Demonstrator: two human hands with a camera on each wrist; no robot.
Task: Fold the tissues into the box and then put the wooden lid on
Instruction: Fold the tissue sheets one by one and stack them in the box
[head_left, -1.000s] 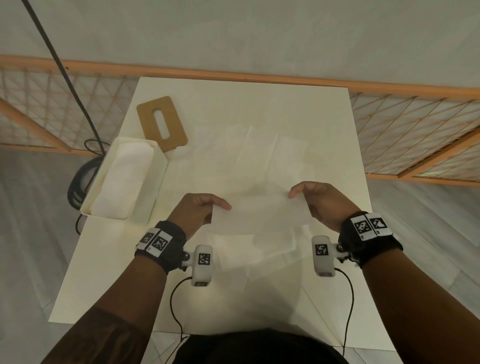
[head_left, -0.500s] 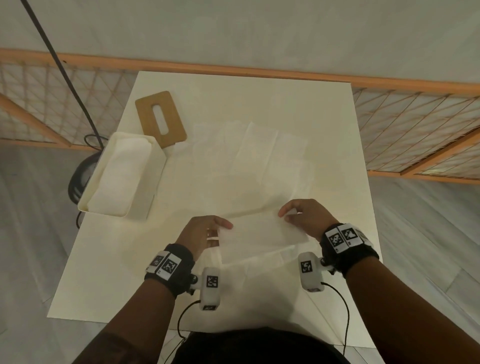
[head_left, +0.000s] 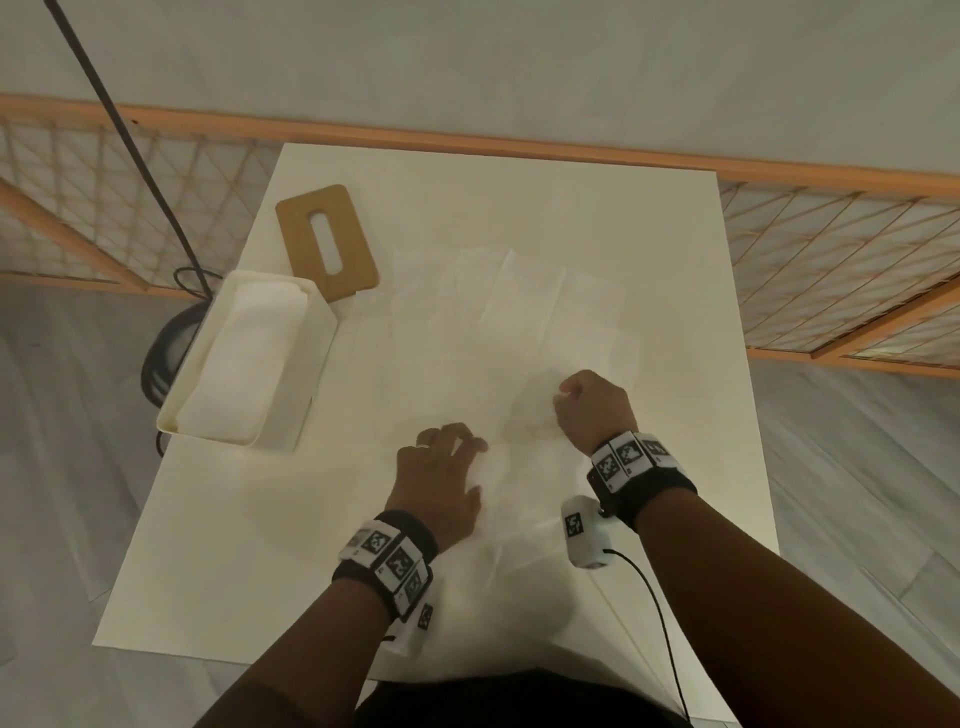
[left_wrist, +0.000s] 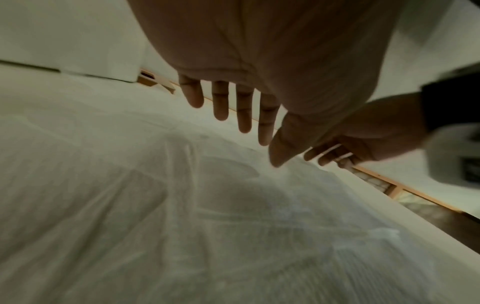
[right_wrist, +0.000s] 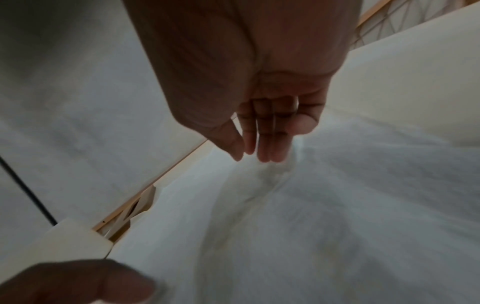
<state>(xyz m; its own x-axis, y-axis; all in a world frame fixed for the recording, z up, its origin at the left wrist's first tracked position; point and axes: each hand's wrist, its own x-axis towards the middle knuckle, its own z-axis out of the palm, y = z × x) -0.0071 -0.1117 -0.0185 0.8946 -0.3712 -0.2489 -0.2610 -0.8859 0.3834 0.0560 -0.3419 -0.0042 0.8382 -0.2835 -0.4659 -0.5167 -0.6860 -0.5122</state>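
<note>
The thin, limp tissue (head_left: 524, 467), spread at frame centre, is pressed by the flat left hand (head_left: 439, 488) and pinched by the right hand (head_left: 592, 410); corners are judged the best hold.

Loose tissues (head_left: 524, 338) lie flat beside open box (head_left: 317, 384), wooden lid (head_left: 326, 241).

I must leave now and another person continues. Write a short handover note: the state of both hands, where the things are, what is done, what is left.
Left hand: open, fingers straight, flat on the tissue at the near middle of the table.
Right hand: fingertips gathered on the same tissue; whether they pinch it is unclear.
Box: open, at the left edge, white tissue inside.
Wooden lid: flat on the table just behind the box.
Left: spread tissues to fold and load, then the lid.
</note>
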